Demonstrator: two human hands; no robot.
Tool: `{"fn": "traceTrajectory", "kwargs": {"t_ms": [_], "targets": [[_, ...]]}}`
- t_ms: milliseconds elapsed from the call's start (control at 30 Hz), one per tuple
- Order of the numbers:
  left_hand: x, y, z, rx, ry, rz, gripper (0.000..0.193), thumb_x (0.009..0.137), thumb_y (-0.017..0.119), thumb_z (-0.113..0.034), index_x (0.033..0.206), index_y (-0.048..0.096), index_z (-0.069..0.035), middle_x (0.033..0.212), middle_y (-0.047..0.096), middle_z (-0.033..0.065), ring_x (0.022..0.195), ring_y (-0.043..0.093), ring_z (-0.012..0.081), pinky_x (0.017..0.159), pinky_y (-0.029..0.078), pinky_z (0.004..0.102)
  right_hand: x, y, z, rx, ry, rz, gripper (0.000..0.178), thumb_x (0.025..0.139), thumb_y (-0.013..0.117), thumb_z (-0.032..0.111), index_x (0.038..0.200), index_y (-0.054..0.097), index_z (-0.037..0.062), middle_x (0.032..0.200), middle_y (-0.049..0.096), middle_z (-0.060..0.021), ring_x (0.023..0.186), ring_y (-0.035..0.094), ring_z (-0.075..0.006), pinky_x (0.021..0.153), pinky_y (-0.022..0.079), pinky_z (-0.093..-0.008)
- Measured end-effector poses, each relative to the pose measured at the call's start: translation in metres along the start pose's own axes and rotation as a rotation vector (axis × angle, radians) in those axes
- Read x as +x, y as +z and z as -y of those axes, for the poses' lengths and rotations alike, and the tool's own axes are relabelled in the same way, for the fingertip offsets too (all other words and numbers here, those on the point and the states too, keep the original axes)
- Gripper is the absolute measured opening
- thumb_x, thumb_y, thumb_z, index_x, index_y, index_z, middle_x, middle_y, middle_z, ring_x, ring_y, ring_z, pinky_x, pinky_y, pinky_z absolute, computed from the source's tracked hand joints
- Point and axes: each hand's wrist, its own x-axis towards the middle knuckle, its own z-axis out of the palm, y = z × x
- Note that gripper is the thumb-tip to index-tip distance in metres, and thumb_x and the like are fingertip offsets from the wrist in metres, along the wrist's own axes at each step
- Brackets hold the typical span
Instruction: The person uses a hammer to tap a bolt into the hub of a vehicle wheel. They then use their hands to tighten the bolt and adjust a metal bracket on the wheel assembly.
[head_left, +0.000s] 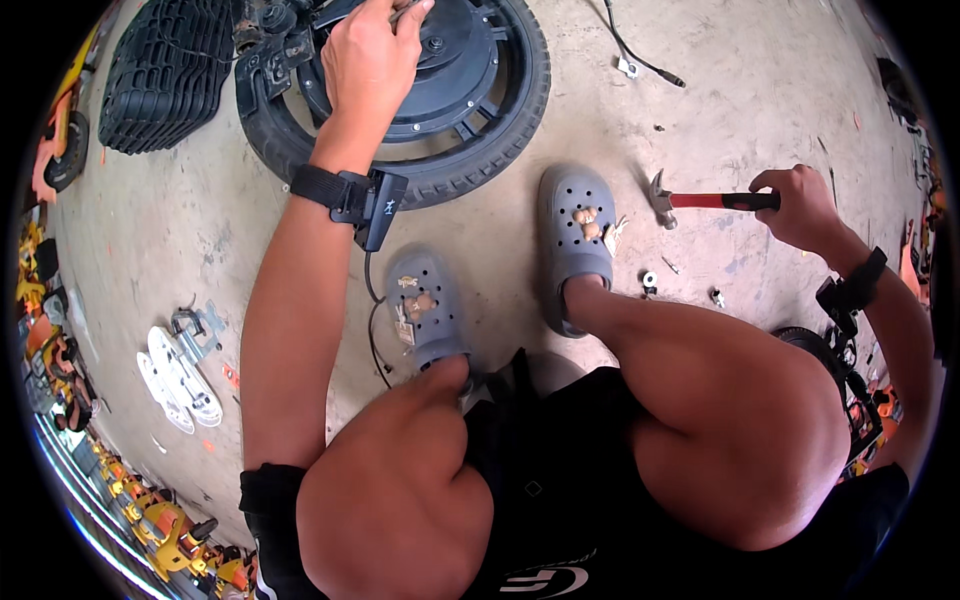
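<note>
My right hand [800, 205] is wrapped round the black grip of a claw hammer [715, 201] with a red shaft. Its metal head points left and hangs over the concrete floor beside my right shoe. Over the black hub of a spoked wheel [430, 90] with a knobbly tyre, my left hand [370, 55] is closed. A small greyish piece shows between its thumb and fingers, cut off by the top edge, so I cannot make out what it is. The wheel lies on its side, joined to a dark metal fork bracket [265, 80].
A black ribbed casing [165, 75] lies left of the wheel. White metal parts [180, 375] rest at the left. A black cable [645, 60] is at the upper right. Small hardware [650, 282] lies near my grey clogs [580, 215]. Yellow vehicles [165, 535] line the lower left.
</note>
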Motion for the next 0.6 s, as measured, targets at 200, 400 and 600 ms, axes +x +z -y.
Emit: {"fn": "traceTrajectory", "kwargs": {"t_ms": [200,400,600], "targets": [[0.001,-0.008,-0.006,-0.071,-0.02,0.051,0.027,0.092,0.079,-0.027,0.096,0.075,-0.001,0.079,0.075,0.0129,0.069,0.073,0.0277,0.066,0.055,0.0359,0.004,0.004,-0.003,0.035,0.022,0.008,0.028,0.072,0.081,0.005,0.099,0.078,0.0091,0.077,0.074,-0.0142,0.078,0.071,-0.0351,0.077,0.057,-0.044],[0.005,-0.012,-0.008,-0.119,-0.054,0.09,0.026,0.093,0.078,-0.027,0.096,0.075,-0.001,0.078,0.075,0.0125,0.068,0.072,0.0266,0.066,0.055,0.0357,0.004,0.001,0.006,0.03,0.033,-0.027,0.026,0.072,0.081,0.004,0.097,0.078,0.0091,0.074,0.072,-0.0134,0.076,0.07,-0.0342,0.075,0.055,-0.044],[0.003,-0.009,-0.008,-0.157,-0.077,0.129,0.025,0.093,0.077,-0.026,0.096,0.075,-0.001,0.077,0.075,0.0121,0.067,0.072,0.0256,0.066,0.055,0.0354,0.002,0.001,0.006,0.019,0.002,-0.052,0.024,0.071,0.082,0.004,0.094,0.078,0.0089,0.073,0.072,-0.0126,0.075,0.071,-0.0346,0.075,0.055,-0.0439]]}}
